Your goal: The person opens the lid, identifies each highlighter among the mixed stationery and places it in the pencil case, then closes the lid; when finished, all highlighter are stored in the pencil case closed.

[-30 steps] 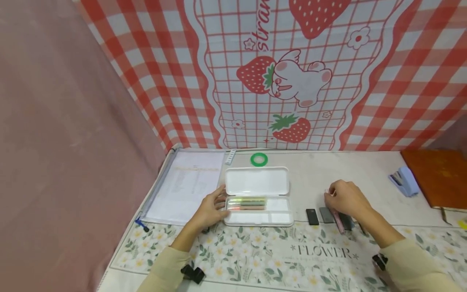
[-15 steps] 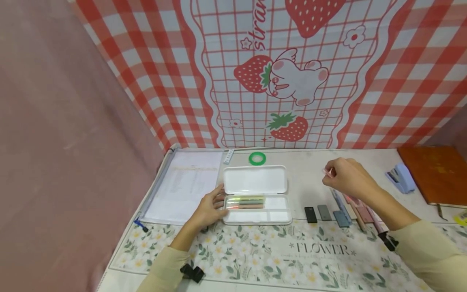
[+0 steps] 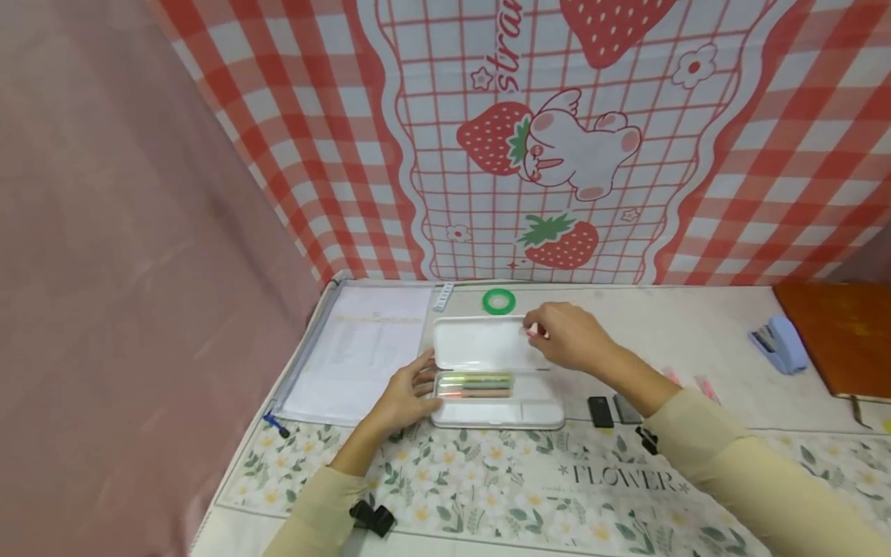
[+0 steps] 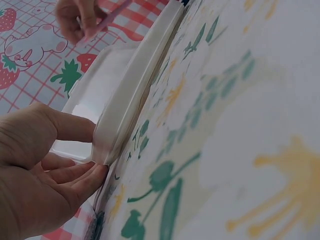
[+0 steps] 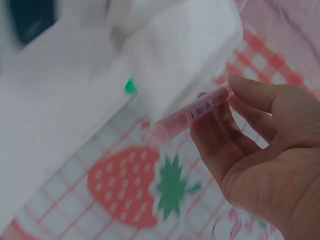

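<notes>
A white pencil case (image 3: 497, 414) lies with its lid (image 3: 473, 344) folded back. Inside, several coloured pens (image 3: 480, 384) lie side by side in the back compartment. My left hand (image 3: 401, 398) holds the case at its left end; in the left wrist view the thumb and fingers pinch its corner. My right hand (image 3: 571, 336) is raised over the right end of the lid. It pinches a pink pen (image 5: 192, 114) with a barcode on its barrel, one end between thumb and fingers and the other end sticking out.
Behind the case lies a green tape roll (image 3: 499, 302), with a paper-filled folder (image 3: 355, 352) to the left. A black eraser-like block (image 3: 600, 411) sits to the right, where my right sleeve hides several items. Farther right are a blue stapler (image 3: 780, 345) and a brown notebook (image 3: 835, 333).
My right hand has lifted the pink pen from the group on the right and carried it leftward to the lid. My left hand stays at the case.
</notes>
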Demonstrator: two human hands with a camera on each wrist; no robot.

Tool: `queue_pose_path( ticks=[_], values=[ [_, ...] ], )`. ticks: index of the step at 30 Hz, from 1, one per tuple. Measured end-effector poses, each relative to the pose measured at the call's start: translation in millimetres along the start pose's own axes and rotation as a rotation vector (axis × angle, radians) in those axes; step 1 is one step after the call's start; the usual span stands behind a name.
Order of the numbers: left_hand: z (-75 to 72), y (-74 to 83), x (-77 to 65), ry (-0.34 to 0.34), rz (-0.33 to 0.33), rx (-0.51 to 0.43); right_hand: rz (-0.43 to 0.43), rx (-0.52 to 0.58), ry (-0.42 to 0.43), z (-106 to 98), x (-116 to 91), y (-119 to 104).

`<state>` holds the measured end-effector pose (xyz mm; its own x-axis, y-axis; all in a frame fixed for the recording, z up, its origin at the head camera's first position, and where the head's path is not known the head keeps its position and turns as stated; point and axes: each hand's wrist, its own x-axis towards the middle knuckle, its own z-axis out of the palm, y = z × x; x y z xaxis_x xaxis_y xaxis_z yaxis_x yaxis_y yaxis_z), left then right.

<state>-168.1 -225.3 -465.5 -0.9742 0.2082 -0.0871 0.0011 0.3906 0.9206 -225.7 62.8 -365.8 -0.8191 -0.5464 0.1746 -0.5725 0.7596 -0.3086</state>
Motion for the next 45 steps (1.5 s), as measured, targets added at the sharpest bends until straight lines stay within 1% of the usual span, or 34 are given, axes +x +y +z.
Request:
queue_pose_path(
  ticks=[5,8,11,13,17,20,24,28,33,38,40,45],
  values=[
    [-0.3,1.9,-2.8,0.006,-0.019,-0.002,-0.103,0.003,-0.002,27.1,17.1,-36.3],
    [-0.7,3.1,-3.3,0.006,-0.015,-0.009,-0.169,-0.001,-0.002,40.3,24.6,-55.7],
    [-0.5,3.4,-1.5,0.004,-0.009,-0.011,-0.188,0.005,-0.023,50.1,31.0,-68.5],
    [0.0,2.8,-0.4,-0.002,0.004,-0.013,-0.174,0.014,-0.051,56.1,34.6,-73.1],
    [0.8,2.3,0.8,-0.011,-0.004,-0.011,-0.149,0.039,-0.094,66.5,37.6,-77.1],
    [1.0,2.0,0.6,-0.012,-0.015,-0.006,-0.154,0.039,-0.112,75.6,36.5,-78.7],
    [0.9,0.4,1.1,-0.005,-0.025,0.009,-0.172,-0.001,-0.128,89.7,34.8,-79.8],
    [1.2,0.6,1.5,-0.003,-0.02,0.014,-0.157,-0.047,-0.126,100.5,36.3,-80.4],
    [2.6,1.7,2.0,-0.011,-0.018,-0.008,-0.115,-0.085,-0.13,106.2,38.4,-79.7],
    [2.5,2.7,2.3,-0.017,-0.018,-0.027,-0.088,-0.09,-0.119,108.8,39.7,-79.1],
    [1.8,6.1,0.9,-0.022,-0.017,-0.031,-0.091,-0.087,-0.116,109.2,40.1,-79.2],
    [-0.8,22.8,-7.8,-0.025,-0.022,-0.034,-0.097,-0.085,-0.127,108.0,40.3,-81.0]
  ],
)
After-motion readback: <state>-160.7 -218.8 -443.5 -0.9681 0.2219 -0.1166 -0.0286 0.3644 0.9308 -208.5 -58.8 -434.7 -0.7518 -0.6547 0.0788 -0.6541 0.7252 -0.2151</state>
